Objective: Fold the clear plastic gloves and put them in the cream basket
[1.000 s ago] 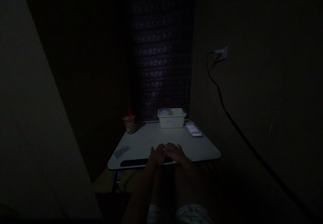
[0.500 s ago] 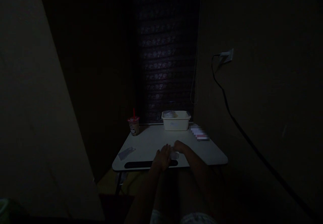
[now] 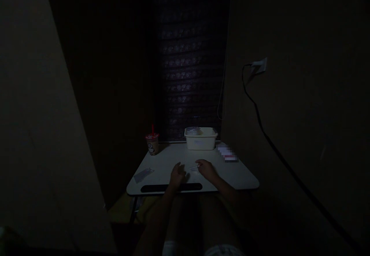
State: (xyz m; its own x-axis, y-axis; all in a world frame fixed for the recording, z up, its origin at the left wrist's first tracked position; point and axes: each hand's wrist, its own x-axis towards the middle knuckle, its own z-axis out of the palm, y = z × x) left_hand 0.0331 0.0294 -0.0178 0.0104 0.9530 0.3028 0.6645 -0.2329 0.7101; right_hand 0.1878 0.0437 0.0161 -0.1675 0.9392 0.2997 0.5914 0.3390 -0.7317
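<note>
Over the front half of the small white table (image 3: 170, 156), my right hand (image 3: 206, 168) pinches a thin, pale, flat piece (image 3: 194, 167). It shows nearly edge-on, and the dim light hides what it is. My left hand (image 3: 177, 176) is just to the left of that piece, apart from it, with fingers spread and slightly curled and nothing in them. A flat, translucent plastic packet (image 3: 143, 174) lies near the table's left edge.
A drink cup (image 3: 152, 147) with a red straw stands at the back left. At the back is a cream plastic basin (image 3: 201, 143) with clear plastic inside. A blurred pale item (image 3: 227, 153) lies on the right. A black cable (image 3: 261, 123) runs down the right wall.
My left hand has moved left, away from my right hand, and its fingers have spread. The clear piece between the hands has turned from face-on to a thin edge in my right hand.
</note>
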